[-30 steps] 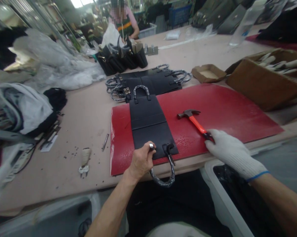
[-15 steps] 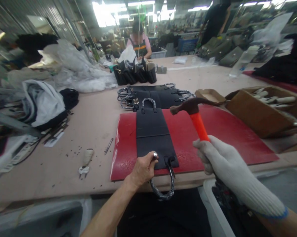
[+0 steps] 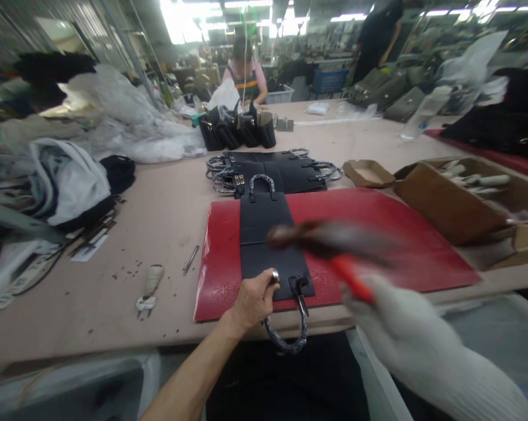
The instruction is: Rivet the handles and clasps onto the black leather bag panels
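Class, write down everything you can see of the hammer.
The hammer is blurred. Its dark, metal-looking head points its blunt face leftward; the opposite end is smeared. The orange-red handle slants down into the white-gloved right hand, the only thing visibly touching it. It appears raised over the red mat, its head partly in front of the black panel.

I can't read a word from here. The pale strap (image 3: 23, 283) at the left of the desk (image 3: 158, 202) carries what looks like lettering, too smeared to spell out. The white slip (image 3: 88, 249) beside it and the clear bottle's (image 3: 427, 113) small bluish mark are equally illegible.
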A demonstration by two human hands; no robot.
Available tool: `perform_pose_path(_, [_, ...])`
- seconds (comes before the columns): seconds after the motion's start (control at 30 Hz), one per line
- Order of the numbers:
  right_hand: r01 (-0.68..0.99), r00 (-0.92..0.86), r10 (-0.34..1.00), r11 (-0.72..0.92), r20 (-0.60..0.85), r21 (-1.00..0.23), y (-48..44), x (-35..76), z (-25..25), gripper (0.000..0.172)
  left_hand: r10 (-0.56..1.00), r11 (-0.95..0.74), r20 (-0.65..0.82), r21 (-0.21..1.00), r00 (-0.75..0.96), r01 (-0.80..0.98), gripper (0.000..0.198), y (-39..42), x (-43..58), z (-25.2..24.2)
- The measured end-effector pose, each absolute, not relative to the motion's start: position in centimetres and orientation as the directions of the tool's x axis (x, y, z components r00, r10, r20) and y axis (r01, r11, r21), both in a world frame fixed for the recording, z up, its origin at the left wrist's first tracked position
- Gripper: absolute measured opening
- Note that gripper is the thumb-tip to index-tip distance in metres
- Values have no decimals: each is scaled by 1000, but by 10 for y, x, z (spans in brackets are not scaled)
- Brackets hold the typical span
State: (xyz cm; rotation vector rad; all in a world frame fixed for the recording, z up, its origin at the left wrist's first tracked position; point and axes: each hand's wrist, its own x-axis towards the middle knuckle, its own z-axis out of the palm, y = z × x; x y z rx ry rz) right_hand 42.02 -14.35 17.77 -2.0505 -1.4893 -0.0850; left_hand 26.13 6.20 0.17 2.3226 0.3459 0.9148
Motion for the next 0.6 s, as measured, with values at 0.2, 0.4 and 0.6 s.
perform_pose_path(0.2, [797, 382, 919, -273, 100, -539, -144, 447, 156, 35, 460, -745, 512, 667, 725, 1, 17, 62, 261, 0])
perform_pose_path(0.4, [485, 613, 732, -645, -296, -591, -134, 498, 98, 32, 482, -697, 504, 716, 717, -35, 15, 63, 258, 7])
perform_pose_path(0.6, [842, 538, 812, -507, 225, -186, -112, 482, 64, 37, 522, -690, 486, 724, 701, 12, 15, 61, 254, 15])
